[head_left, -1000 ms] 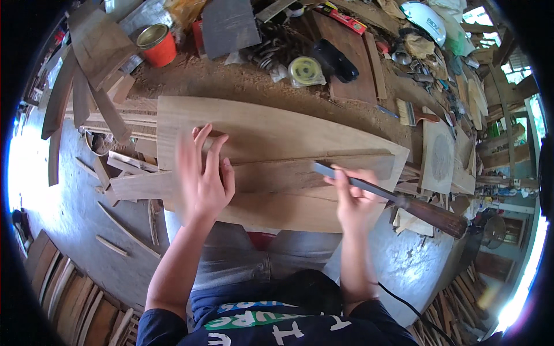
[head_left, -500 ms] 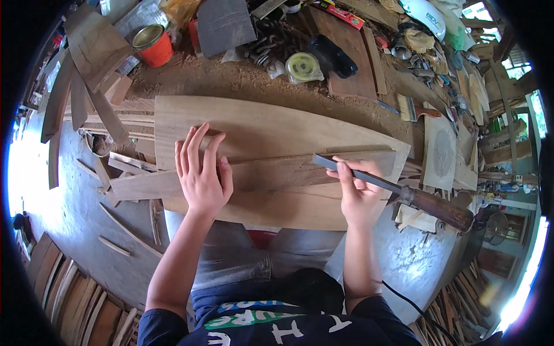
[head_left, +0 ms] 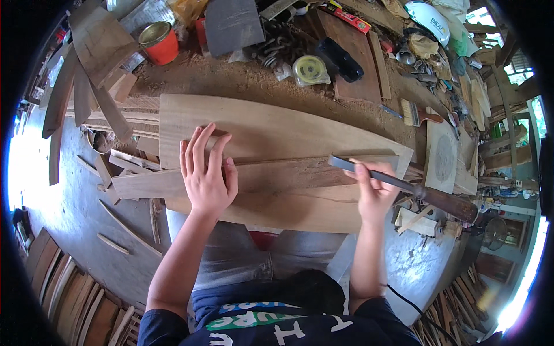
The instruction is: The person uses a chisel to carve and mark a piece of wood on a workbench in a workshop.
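Note:
My left hand point(head_left: 205, 173) rests palm-down with spread, slightly bent fingers on a narrow plank point(head_left: 268, 176), which lies lengthwise across a wide, tapered pale board point(head_left: 277, 127). Part of a small pale piece shows behind my bent fingertips; I cannot make out what it is. My right hand point(head_left: 372, 187) grips the metal part of a long flat chisel-like tool point(head_left: 398, 179) over the plank's right part. The tool's dark wooden handle points down to the right, and its squared tip points left. The wide board sits above my lap at the bench's near edge.
The cluttered, sawdust-covered bench point(head_left: 190, 81) holds a red can point(head_left: 160, 49), yellow round coil point(head_left: 309, 70), black case point(head_left: 340, 60), brush point(head_left: 418, 112) and white helmet point(head_left: 428, 23). Loose boards point(head_left: 95, 52) pile up at left. More offcuts lean at lower left point(head_left: 75, 294) and lower right.
My right hand and the tool have shifted a little rightward along the plank. My left hand stays on the plank, its fingers similarly spread. The whole view has moved slightly.

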A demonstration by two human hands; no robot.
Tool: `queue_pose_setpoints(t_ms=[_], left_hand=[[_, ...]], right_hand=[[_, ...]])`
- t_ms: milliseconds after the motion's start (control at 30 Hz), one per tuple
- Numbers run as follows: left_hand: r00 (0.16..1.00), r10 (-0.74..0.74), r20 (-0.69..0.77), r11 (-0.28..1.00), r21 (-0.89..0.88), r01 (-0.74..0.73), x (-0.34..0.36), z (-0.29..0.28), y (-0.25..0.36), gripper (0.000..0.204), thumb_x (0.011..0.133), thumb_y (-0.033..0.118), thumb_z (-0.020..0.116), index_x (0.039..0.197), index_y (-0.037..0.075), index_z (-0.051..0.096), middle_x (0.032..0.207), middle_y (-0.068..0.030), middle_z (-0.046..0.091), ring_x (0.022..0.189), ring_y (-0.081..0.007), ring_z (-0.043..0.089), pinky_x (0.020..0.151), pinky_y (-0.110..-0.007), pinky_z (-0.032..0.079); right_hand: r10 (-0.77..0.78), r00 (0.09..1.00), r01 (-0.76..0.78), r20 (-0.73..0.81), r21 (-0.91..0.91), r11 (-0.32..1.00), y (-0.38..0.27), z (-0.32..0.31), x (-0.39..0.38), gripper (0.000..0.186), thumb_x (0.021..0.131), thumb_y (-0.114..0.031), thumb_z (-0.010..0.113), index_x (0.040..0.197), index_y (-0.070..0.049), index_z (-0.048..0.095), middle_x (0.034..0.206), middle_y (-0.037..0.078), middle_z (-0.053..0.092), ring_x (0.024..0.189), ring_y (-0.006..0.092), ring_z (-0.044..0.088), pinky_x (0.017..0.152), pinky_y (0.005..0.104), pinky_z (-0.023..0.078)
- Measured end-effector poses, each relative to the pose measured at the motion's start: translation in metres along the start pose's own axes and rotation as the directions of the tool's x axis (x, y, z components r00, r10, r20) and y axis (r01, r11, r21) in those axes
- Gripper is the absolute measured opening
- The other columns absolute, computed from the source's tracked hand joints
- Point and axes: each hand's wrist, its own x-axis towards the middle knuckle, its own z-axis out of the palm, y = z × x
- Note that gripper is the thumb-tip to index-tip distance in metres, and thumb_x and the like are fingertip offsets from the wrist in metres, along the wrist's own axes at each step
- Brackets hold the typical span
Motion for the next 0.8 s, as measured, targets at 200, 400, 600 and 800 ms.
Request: queue_pose_setpoints(t_ms=[200,400,600,800], left_hand=[[1.0,0.01,0.017,1.0,-0.01,-0.01,0.005,0.002,0.008,0.045,0.085,0.009,0.056,0.13,0.01,0.058,0.145,-0.0145,0.048,0.139,-0.0353,0.043,0.118,-0.054,0.026],[1.0,0.003,0.01,1.0,-0.01,-0.003,0.003,0.002,0.003,0.044,0.083,0.013,0.058,0.127,0.012,0.061,0.145,-0.0133,0.048,0.137,-0.0349,0.045,0.117,-0.056,0.028],[1.0,-0.006,0.016,1.0,-0.026,0.006,0.004,-0.002,0.007,0.047,0.083,0.008,0.056,0.13,0.01,0.057,0.145,-0.0155,0.047,0.138,-0.0371,0.043,0.118,-0.056,0.026],[1.0,-0.022,0.011,1.0,-0.021,0.023,0.002,0.0,0.006,0.042,0.082,0.012,0.058,0.124,0.011,0.063,0.144,-0.0135,0.049,0.136,-0.035,0.046,0.117,-0.055,0.028]], right_hand=[[0.142,0.983,-0.113,-0.113,0.233,0.966,0.008,0.008,-0.005,0.01,0.093,-0.003,0.071,0.095,0.002,0.062,0.092,0.018,0.073,0.079,0.0214,0.074,0.068,0.0301,0.063],[-0.105,0.985,0.097,0.136,0.065,0.993,-0.005,0.05,-0.012,0.009,0.093,-0.004,0.073,0.098,-0.001,0.065,0.086,0.008,0.073,0.063,0.0018,0.056,0.054,0.0139,0.037],[0.114,0.977,-0.091,-0.179,0.128,0.988,0.008,-0.011,-0.001,0.008,0.094,0.0,0.068,0.096,0.001,0.06,0.095,0.018,0.073,0.086,0.0195,0.073,0.07,0.0271,0.06],[-0.072,0.994,0.078,0.078,-0.075,0.994,-0.008,0.038,-0.015,0.009,0.095,0.0,0.067,0.097,0.001,0.058,0.095,0.02,0.072,0.085,0.022,0.074,0.071,0.0297,0.062]])
